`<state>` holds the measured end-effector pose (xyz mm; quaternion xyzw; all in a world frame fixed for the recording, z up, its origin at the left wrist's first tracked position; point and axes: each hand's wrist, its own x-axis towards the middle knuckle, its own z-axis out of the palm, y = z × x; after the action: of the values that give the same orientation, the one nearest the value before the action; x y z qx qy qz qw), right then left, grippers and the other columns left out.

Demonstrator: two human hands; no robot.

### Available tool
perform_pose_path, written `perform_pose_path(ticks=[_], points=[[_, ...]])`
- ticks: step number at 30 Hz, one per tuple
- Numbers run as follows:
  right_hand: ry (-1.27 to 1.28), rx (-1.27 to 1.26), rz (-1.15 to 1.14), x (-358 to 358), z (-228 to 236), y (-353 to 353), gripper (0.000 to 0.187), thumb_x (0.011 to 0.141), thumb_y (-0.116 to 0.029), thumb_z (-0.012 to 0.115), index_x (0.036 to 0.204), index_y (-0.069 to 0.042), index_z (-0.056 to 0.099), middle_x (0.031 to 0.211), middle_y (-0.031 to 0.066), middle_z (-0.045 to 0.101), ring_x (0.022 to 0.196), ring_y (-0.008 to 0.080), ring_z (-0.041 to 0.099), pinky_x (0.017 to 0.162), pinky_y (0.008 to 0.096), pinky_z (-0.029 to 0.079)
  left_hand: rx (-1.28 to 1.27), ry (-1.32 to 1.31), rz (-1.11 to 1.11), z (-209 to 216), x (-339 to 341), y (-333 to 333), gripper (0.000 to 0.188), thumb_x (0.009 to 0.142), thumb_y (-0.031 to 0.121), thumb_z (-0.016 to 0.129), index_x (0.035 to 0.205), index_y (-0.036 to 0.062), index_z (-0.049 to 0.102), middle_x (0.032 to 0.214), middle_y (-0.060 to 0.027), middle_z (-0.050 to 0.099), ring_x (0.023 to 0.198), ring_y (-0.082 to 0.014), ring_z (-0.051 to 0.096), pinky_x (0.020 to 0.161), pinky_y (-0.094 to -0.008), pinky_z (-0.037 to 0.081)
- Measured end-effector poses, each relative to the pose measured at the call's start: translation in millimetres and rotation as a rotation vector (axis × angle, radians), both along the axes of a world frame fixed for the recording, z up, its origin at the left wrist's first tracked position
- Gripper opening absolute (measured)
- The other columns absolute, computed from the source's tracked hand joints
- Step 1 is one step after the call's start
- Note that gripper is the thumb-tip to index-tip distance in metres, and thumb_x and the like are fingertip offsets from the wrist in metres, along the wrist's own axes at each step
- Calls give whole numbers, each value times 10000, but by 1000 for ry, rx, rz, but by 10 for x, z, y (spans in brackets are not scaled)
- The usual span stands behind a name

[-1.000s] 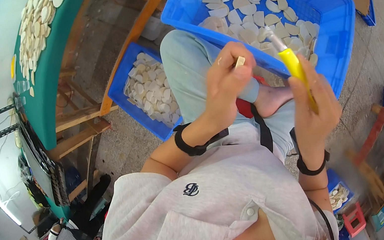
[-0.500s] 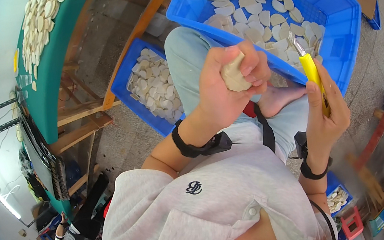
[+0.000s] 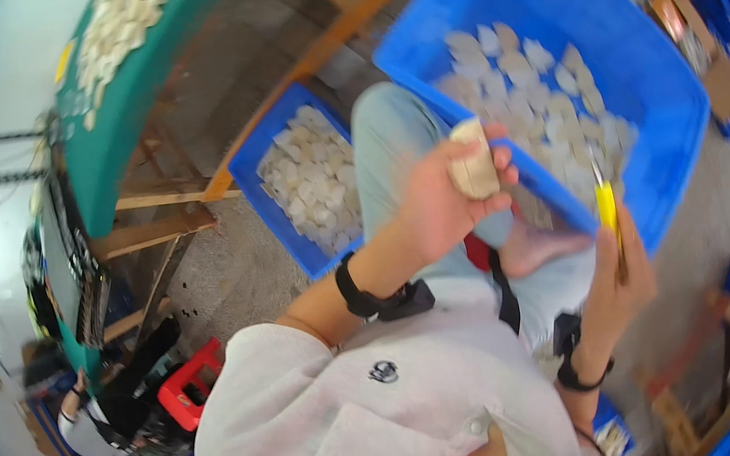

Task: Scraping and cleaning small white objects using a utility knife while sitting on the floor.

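Observation:
My left hand (image 3: 434,209) is closed around a thick, pale cream piece (image 3: 472,163) with a rounded edge; my fingers hide part of it. To its right, my right hand (image 3: 621,288) grips a yellow-handled craft knife (image 3: 607,207), its slim metal tip pointing up and away from me. The knife and the cream piece are apart. Beyond both hands stands a large blue bin (image 3: 667,51), with many flat, pale half-round pieces (image 3: 517,70) lying loose on its bottom.
A smaller blue bin (image 3: 284,231) full of similar pieces sits left of my bent knee. At far left, more pieces (image 3: 124,23) lie on a green-topped table (image 3: 103,174) with wooden legs. A red plastic stool (image 3: 182,410) and another person (image 3: 82,430) appear lower left.
The view has shifted, and the picture is blurred. My left hand has turned, showing more of the cream piece's side. My right hand and the knife are lower in the picture.

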<state>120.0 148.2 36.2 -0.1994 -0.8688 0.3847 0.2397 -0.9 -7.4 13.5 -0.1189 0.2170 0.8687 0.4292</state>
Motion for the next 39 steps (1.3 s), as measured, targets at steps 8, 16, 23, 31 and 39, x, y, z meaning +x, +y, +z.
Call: perform_pose_path(ticks=[8,16,23,31,39], points=[[-73,-137,-4,45,-82,-67,292,881,-71,524,1127,85,545,1021,150,622,853,159,574,742,252,455,164,214,683,-10,-2143,-1680,316,862,356,393,962,93,536,876,-80,593,782,-273,583,654,-467,492],[-58,-154,-33,66,-131,0,297,894,-103,519,1133,71,548,1031,139,621,842,135,568,731,243,451,-547,523,792,480,-3057,-2057,585,932,401,330,1320,-36,294,1302,-228,400,1223,-298,375,995,-434,320],[43,-108,-71,35,-69,127,263,852,-99,566,1092,2,602,908,115,648,764,151,584,671,263,448,-795,934,244,-40,-2267,-908,381,885,134,468,1236,-11,444,1106,-161,574,858,-228,598,836,-333,454],[1,-353,-437,271,-596,664,272,860,-137,589,1081,21,601,839,19,612,696,52,490,608,182,396,-935,1878,-631,-132,-1616,832,329,869,161,477,1187,83,504,1111,-100,527,985,-201,526,878,-325,416],[79,-491,-433,506,-656,785,268,864,-137,587,1078,24,601,842,23,613,716,49,493,627,178,399,-936,2250,-1507,-1413,-1039,2214,285,789,217,562,1034,81,617,993,-128,621,946,-315,568,792,-388,453]])
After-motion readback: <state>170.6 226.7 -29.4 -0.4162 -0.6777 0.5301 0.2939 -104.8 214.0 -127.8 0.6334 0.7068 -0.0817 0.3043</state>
